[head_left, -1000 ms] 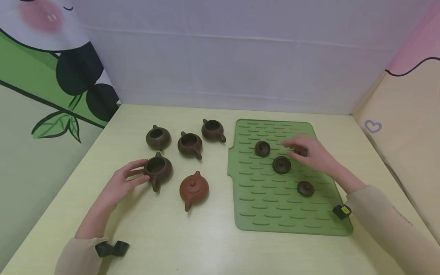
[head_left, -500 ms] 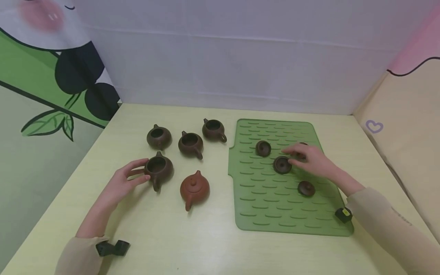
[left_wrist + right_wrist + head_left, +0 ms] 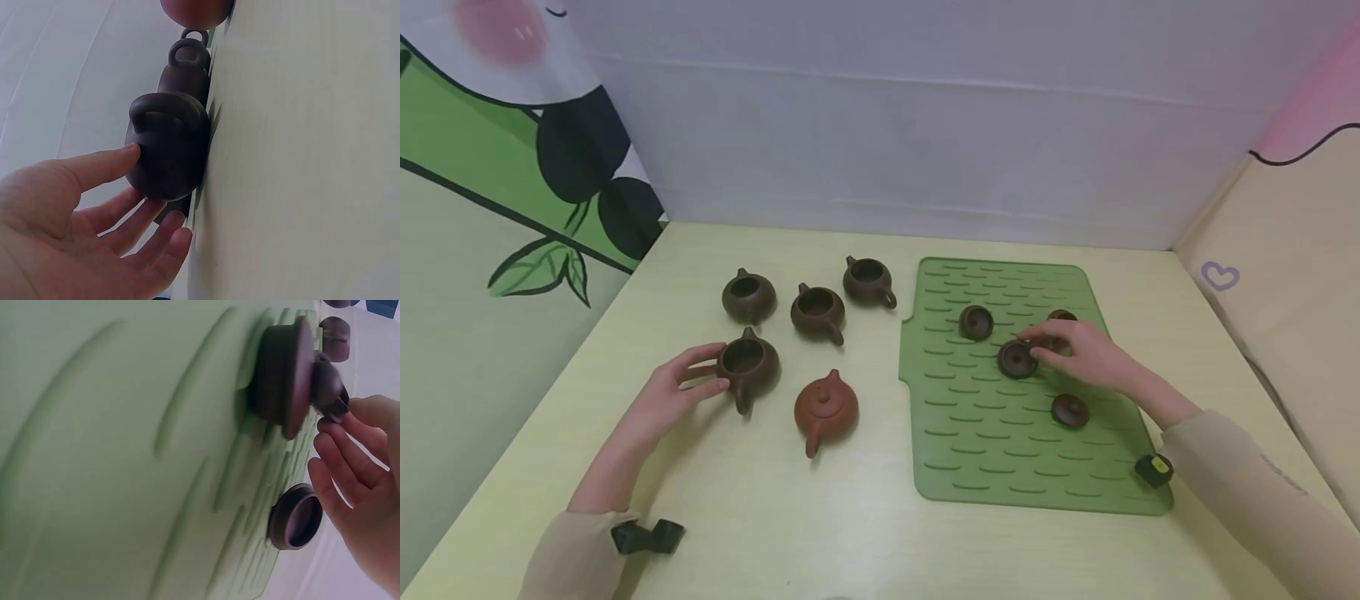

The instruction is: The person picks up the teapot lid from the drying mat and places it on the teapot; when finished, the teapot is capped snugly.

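My left hand [image 3: 677, 390] is at the left side of a dark brown lidless teapot [image 3: 747, 365], thumb and fingers curved round its body. In the left wrist view the thumb tip presses the dark teapot [image 3: 167, 147] below its loop handle, and the other fingers reach behind it. My right hand [image 3: 1086, 354] is over the green mat, with thumb and index finger pinching an upturned teapot lid [image 3: 1017, 359] by its edge. In the right wrist view the pinched lid [image 3: 329, 390] is partly hidden behind a nearer lid [image 3: 294, 378].
Behind the gripped pot stand 3 more lidless brown teapots [image 3: 818, 313]. A reddish teapot [image 3: 826, 410] with its lid on sits in front. On the green mat [image 3: 977, 454] lie further lids: one left [image 3: 977, 322], one behind the right hand [image 3: 1062, 316], one in front [image 3: 1070, 411].
My right hand has come down toward the front and its thumb and index finger have closed on the upturned lid. The left hand has stayed at the teapot.
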Demonstrator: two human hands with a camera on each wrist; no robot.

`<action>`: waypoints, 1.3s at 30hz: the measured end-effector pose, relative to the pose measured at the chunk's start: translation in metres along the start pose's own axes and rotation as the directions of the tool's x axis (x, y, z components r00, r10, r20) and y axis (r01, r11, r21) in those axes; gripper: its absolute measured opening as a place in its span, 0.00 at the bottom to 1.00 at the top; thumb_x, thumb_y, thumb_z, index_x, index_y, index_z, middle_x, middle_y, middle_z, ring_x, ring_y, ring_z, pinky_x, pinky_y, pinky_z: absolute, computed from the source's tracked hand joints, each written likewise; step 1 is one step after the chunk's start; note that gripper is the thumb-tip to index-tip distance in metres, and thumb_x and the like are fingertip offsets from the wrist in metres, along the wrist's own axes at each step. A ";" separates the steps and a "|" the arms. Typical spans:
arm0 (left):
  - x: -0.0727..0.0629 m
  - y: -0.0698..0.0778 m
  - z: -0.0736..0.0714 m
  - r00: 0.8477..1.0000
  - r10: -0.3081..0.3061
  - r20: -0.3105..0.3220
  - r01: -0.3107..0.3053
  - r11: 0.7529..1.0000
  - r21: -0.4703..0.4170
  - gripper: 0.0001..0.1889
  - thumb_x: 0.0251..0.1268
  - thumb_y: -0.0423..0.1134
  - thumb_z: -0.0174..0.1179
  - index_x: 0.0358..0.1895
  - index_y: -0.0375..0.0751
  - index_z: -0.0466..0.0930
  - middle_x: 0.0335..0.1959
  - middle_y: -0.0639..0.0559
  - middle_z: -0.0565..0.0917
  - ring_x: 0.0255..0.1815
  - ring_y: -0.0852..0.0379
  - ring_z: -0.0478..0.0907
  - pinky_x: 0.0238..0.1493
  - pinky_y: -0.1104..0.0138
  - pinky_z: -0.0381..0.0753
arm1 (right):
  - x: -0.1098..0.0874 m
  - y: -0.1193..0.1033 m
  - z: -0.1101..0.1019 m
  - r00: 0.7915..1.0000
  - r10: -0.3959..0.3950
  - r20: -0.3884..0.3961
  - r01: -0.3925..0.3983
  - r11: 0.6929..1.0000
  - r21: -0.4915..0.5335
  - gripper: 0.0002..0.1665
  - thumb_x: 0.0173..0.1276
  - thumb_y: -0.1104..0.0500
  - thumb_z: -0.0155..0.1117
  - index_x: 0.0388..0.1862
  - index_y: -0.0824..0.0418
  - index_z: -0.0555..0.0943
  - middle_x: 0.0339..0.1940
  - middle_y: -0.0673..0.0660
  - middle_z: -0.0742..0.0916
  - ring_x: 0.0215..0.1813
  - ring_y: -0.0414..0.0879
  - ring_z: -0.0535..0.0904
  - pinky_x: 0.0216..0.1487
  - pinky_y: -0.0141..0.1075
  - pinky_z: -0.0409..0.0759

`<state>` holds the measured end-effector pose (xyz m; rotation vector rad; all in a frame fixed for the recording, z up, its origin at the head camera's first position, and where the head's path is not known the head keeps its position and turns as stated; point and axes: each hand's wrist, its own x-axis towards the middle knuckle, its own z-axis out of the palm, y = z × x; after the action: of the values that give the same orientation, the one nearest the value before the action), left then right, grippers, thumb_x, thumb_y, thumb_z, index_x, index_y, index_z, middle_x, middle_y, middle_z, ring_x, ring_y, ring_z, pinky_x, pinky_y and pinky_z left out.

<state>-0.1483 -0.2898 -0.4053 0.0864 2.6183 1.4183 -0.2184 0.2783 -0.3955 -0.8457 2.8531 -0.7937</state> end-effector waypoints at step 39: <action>0.001 -0.001 -0.001 1.000 -0.012 0.006 0.012 1.000 0.001 0.34 0.71 0.43 0.60 0.76 0.41 0.59 0.75 0.37 0.65 0.72 0.35 0.66 0.65 0.42 0.67 | -0.002 -0.036 0.018 0.963 -0.237 0.128 0.226 0.970 0.092 0.18 0.65 0.63 0.69 0.52 0.50 0.85 0.52 0.47 0.85 0.52 0.42 0.83 0.49 0.38 0.85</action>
<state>-0.1497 -0.2907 -0.4060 0.0740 2.6107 1.4103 -0.1960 0.2453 -0.3932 -1.1897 2.6177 -0.8250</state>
